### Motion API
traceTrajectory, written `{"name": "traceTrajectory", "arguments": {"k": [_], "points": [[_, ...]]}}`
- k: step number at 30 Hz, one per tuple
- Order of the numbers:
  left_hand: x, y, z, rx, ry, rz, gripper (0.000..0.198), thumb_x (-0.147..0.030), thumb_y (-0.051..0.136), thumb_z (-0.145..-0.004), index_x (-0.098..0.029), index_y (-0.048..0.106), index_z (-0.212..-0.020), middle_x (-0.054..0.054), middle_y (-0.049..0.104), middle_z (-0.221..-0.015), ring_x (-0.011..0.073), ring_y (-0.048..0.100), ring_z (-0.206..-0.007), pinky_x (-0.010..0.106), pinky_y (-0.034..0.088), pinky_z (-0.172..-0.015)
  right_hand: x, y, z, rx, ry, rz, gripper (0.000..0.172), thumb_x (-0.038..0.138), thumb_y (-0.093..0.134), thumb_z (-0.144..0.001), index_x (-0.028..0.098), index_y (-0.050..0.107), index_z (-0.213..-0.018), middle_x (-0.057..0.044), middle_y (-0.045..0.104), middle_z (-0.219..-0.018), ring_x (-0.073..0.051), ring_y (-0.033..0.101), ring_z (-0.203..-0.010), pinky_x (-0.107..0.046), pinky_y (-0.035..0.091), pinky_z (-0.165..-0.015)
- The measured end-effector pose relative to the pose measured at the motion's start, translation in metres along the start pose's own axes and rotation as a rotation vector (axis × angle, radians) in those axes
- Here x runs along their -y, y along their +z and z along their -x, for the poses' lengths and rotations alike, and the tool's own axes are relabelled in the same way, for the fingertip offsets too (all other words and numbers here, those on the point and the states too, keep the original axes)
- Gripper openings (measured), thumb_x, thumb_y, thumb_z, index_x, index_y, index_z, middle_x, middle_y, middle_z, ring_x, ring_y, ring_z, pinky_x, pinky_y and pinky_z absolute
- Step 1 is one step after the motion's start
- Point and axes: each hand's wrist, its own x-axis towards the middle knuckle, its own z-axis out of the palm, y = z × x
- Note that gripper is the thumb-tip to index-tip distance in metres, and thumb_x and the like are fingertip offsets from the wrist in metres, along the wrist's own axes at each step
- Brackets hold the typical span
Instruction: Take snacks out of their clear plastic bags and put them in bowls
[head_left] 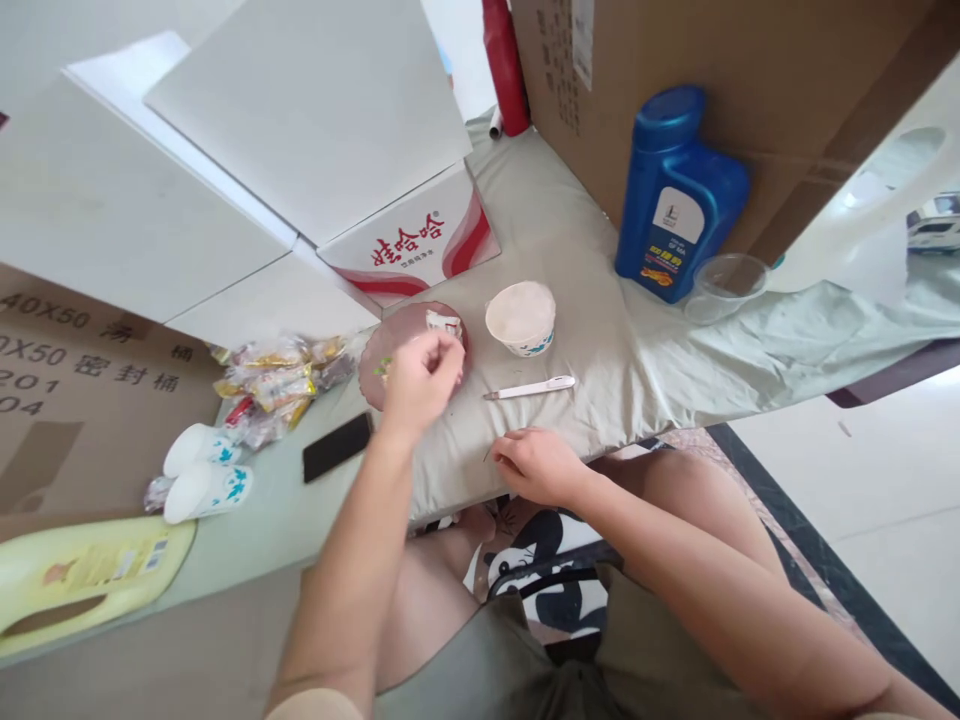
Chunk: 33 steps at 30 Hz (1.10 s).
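Observation:
My left hand (426,378) is above a pinkish glass plate (373,352), fingers pinched together; whatever is between them is hidden. On the plate lie a small white packet with red marks (444,324) and some green bits (386,366), partly covered by the hand. My right hand (536,463) rests at the table's front edge with its fingers curled. A thin dark sliver shows at its fingertips, too small to name. Between and beyond the hands lies a white-handled knife (529,388). Behind the knife stands a white paper cup (523,320) with a blue leaf pattern, its top looking pale and covered.
Left of the plate are a black phone (337,447), wrapped snacks (270,385), two paper cups (208,490) and a yellow jug (94,575). White cartons (409,245) stand behind. At right are a blue oil bottle (675,200), a clear plastic cup (726,288) and a large brown box (780,90).

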Motion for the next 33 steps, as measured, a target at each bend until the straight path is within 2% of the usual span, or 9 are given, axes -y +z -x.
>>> {"name": "traceTrajectory", "arguments": {"k": [3, 6, 10, 14, 18, 21, 24, 30, 33], "points": [[0.033, 0.021, 0.050, 0.018, -0.058, 0.162, 0.027, -0.035, 0.059, -0.081, -0.021, 0.049, -0.062, -0.004, 0.046, -0.052, 0.0104, 0.042, -0.051, 0.025, 0.032, -0.052, 0.002, 0.006, 0.002, -0.045, 0.011, -0.050, 0.020, 0.019, 0.050, -0.094, 0.018, 0.068, -0.102, -0.010, 0.074, -0.104, -0.022, 0.069, -0.096, -0.032, 0.045, -0.084], [0.058, 0.039, 0.075, 0.039, -0.096, 0.209, 0.037, -0.038, 0.058, -0.082, -0.022, 0.038, -0.056, -0.005, 0.036, -0.051, 0.0100, 0.034, -0.051, 0.027, 0.028, -0.053, -0.006, 0.003, 0.003, -0.229, -0.001, -0.162, 0.019, 0.020, 0.050, -0.093, 0.019, 0.066, -0.103, -0.008, 0.071, -0.099, -0.020, 0.067, -0.090, -0.031, 0.048, -0.081], [0.076, 0.046, 0.082, 0.061, -0.100, 0.245, 0.042, -0.041, 0.055, -0.083, -0.022, 0.031, -0.055, -0.006, 0.028, -0.053, 0.0097, 0.028, -0.052, 0.028, 0.024, -0.054, -0.029, -0.022, 0.000, -0.649, 0.041, -0.065, 0.015, 0.025, 0.055, -0.089, 0.023, 0.064, -0.100, -0.008, 0.066, -0.093, -0.025, 0.064, -0.089, -0.039, 0.052, -0.083], [0.079, 0.044, 0.074, 0.082, -0.054, 0.308, 0.042, -0.043, 0.054, -0.084, -0.022, 0.031, -0.056, -0.006, 0.028, -0.053, 0.0093, 0.027, -0.053, 0.028, 0.024, -0.054, -0.051, -0.055, -0.017, -0.849, 0.137, 0.275, 0.035, 0.028, 0.061, -0.084, 0.023, 0.063, -0.118, -0.016, 0.060, -0.122, -0.035, 0.060, -0.113, -0.051, 0.050, -0.095], [0.078, 0.044, 0.067, 0.102, -0.044, 0.356, 0.041, -0.043, 0.054, -0.085, -0.023, 0.032, -0.056, -0.006, 0.029, -0.053, 0.0089, 0.028, -0.052, 0.028, 0.023, -0.054, -0.066, -0.079, -0.043, -0.733, 0.112, 0.490, 0.048, 0.032, 0.062, -0.084, 0.019, 0.059, -0.130, -0.020, 0.057, -0.137, -0.040, 0.056, -0.122, -0.055, 0.048, -0.098], [0.077, 0.046, 0.065, 0.125, -0.058, 0.400, 0.041, -0.043, 0.053, -0.086, -0.023, 0.032, -0.057, -0.006, 0.030, -0.053, 0.0087, 0.029, -0.052, 0.028, 0.023, -0.053, -0.074, -0.087, -0.059, -0.542, 0.084, 0.562, 0.048, 0.034, 0.058, -0.087, 0.015, 0.059, -0.131, -0.022, 0.066, -0.127, -0.040, 0.060, -0.116, -0.053, 0.048, -0.095], [0.075, 0.046, 0.064, 0.155, -0.060, 0.433, 0.040, -0.042, 0.053, -0.085, -0.022, 0.033, -0.057, -0.006, 0.031, -0.053, 0.0086, 0.029, -0.052, 0.028, 0.023, -0.053, -0.079, -0.092, -0.068, -0.448, 0.117, 0.628, 0.050, 0.040, 0.056, -0.089, 0.015, 0.059, -0.133, -0.020, 0.070, -0.120, -0.039, 0.061, -0.113, -0.050, 0.046, -0.092], [0.072, 0.040, 0.065, 0.179, -0.062, 0.468, 0.039, -0.039, 0.053, -0.086, -0.021, 0.033, -0.057, -0.006, 0.031, -0.053, 0.0086, 0.030, -0.053, 0.027, 0.024, -0.055, -0.077, -0.117, -0.084, -0.452, 0.272, 0.836, 0.043, 0.047, 0.056, -0.092, 0.018, 0.071, -0.118, -0.022, 0.064, -0.115, -0.038, 0.057, -0.106, -0.042, 0.038, -0.078], [0.074, 0.036, 0.065, 0.176, -0.059, 0.472, 0.038, -0.037, 0.053, -0.085, -0.021, 0.034, -0.057, -0.006, 0.032, -0.052, 0.0084, 0.031, -0.053, 0.027, 0.025, -0.056, -0.080, -0.140, -0.104, -0.407, 0.390, 0.851, 0.047, 0.045, 0.054, -0.095, 0.014, 0.069, -0.127, -0.026, 0.063, -0.114, -0.035, 0.057, -0.100, -0.040, 0.032, -0.071]]}}
